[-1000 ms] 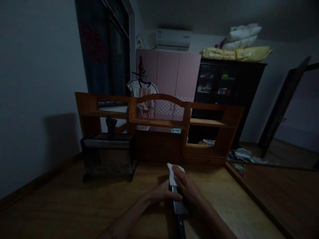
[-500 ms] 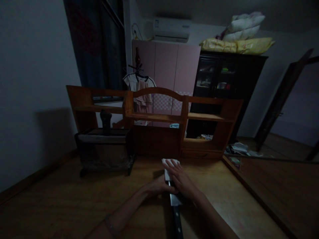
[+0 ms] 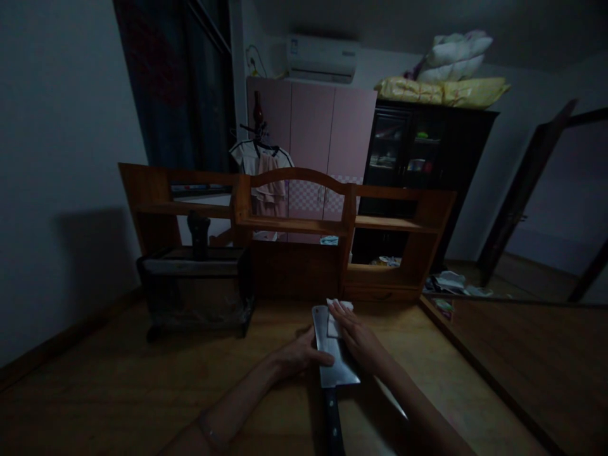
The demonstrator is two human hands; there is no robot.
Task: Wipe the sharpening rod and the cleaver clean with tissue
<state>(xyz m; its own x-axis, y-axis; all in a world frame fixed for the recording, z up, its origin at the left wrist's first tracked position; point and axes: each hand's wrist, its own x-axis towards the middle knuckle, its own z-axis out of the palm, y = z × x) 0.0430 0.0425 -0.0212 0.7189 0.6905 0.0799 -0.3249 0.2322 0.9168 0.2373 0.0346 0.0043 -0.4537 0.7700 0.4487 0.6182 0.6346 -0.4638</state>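
Observation:
A cleaver [image 3: 339, 372] with a wide metal blade and a black riveted handle points away from me over the wooden tabletop. My left hand [image 3: 298, 354] grips the blade's left edge, thumb on the upper face and the other fingers hidden beneath. Under my right hand [image 3: 360, 341] is a folded white wipe, tissue or cloth [image 3: 334, 328], pressed against the right half of the blade near its far end. The right fingers lie extended over it; their tips partly cover the wipe. Neither hand touches the handle.
A dark box-shaped knife block [image 3: 194, 294] with a black-handled knife [image 3: 198, 231] upright in it stands at left. Behind it runs a wooden shelf unit [image 3: 294, 223] along the table's back. A raised wooden edge [image 3: 479, 354] bounds the right side.
The white wipe and my right hand have shifted right across the blade, uncovering its far left corner. My left hand still grips the blade's left edge. The view has shifted slightly.

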